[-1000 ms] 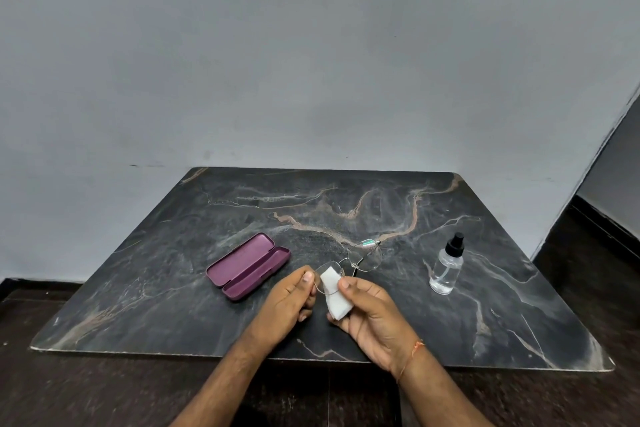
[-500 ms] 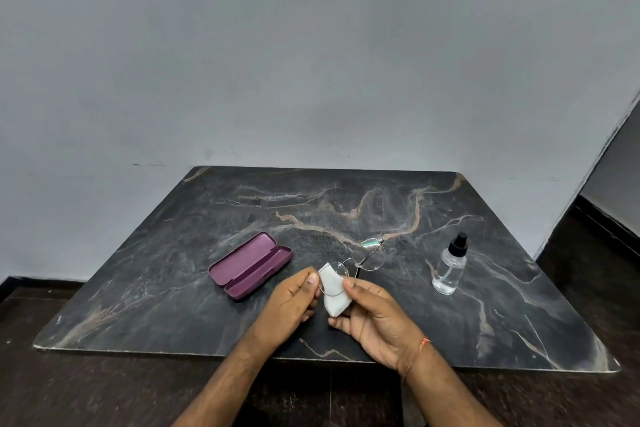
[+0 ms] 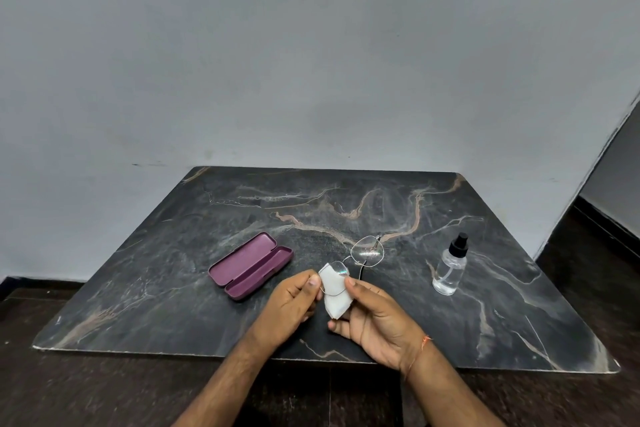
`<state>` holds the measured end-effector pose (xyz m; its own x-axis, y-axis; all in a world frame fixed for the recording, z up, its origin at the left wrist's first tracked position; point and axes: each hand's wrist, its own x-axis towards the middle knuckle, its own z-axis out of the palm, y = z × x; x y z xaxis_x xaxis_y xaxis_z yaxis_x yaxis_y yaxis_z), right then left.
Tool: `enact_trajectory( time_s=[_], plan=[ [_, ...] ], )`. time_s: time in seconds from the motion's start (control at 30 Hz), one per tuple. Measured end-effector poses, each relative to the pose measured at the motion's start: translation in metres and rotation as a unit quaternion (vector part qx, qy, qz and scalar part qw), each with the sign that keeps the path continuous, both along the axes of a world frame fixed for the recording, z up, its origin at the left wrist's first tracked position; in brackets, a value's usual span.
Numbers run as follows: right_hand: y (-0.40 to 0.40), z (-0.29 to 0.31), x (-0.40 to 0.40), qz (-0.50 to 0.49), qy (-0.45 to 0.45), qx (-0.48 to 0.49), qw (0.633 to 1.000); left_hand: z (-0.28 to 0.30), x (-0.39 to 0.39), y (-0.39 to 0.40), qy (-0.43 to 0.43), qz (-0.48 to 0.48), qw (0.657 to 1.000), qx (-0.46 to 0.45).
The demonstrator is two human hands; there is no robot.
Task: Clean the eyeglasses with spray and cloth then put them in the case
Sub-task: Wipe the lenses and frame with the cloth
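Observation:
Thin wire-rimmed eyeglasses (image 3: pixel 367 251) are held above the dark marble table (image 3: pixel 173 253). My left hand (image 3: pixel 292 302) pinches the near lens at its left edge. My right hand (image 3: pixel 377 319) presses a folded white cloth (image 3: pixel 334 302) against that same lens, thumb on top. The far lens sticks out free beyond my fingers. A purple eyeglass case (image 3: pixel 251 264) lies open on the table to the left of my hands. A clear spray bottle (image 3: pixel 450 267) with a black cap stands upright to the right.
A grey wall rises right behind the table's far edge. The near table edge (image 3: pixel 311 355) runs just under my wrists, with dark floor below and to the right.
The glasses have tilted, so the far lens now faces up and shows more fully. The cloth has spread wider behind the near lens. Both hands stayed nearly in place.

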<state>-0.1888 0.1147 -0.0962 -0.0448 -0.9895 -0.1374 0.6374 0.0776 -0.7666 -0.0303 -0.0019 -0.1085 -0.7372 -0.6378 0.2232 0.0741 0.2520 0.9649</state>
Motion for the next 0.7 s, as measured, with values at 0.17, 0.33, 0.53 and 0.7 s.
enact_trajectory(
  time_s=[0.17, 0.33, 0.53, 0.7],
  plan=[
    [-0.0017, -0.0022, -0.002, -0.003, -0.005, 0.007, 1.0, 0.0019, 0.0003, 0.0008, 0.0, 0.017, 1.0, -0.004],
    [-0.003, -0.0047, -0.0013, -0.038, -0.022, 0.014, 0.999, 0.0037, 0.0008, 0.0027, -0.004, 0.019, 1.0, -0.01],
    [-0.0027, -0.0015, -0.0024, -0.026, -0.029, 0.016, 0.999, 0.0035, 0.0005, 0.0043, -0.001, 0.011, 1.0, -0.006],
    [-0.0021, 0.0011, -0.0013, -0.016, -0.023, 0.018, 0.999, 0.0033, 0.0008, 0.0034, -0.009, 0.015, 1.0, 0.001]
  ],
)
